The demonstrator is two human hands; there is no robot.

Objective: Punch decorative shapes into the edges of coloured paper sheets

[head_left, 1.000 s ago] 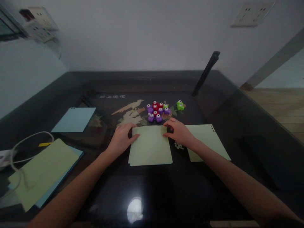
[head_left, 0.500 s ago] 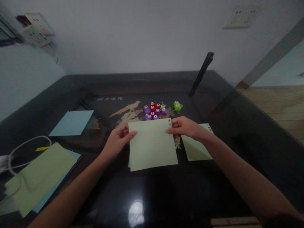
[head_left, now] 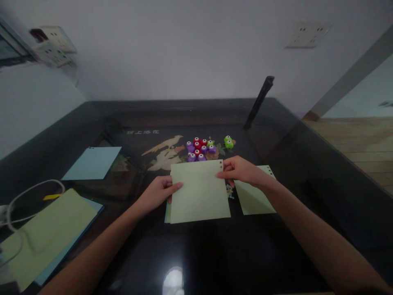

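A pale green square sheet (head_left: 199, 192) with small punched holes at its top right corner is lifted off a thin stack of paper (head_left: 167, 213) on the dark glass table. My right hand (head_left: 241, 171) pinches the sheet's top right corner. My left hand (head_left: 158, 192) holds its left edge, thumb on top. Just behind the sheet lies a cluster of small purple, red and green paper punches (head_left: 201, 148), with one green punch (head_left: 229, 141) apart to the right.
Another green punched sheet (head_left: 256, 196) lies right of my right hand. A blue sheet (head_left: 92, 163) is at left; a green and blue paper pile (head_left: 46, 233) and a white cable (head_left: 27, 192) are at the near left. A black bar (head_left: 258, 102) leans at the back.
Both hands picked the top green sheet up off the stack; it now tilts toward me. My left hand slid down its left edge.
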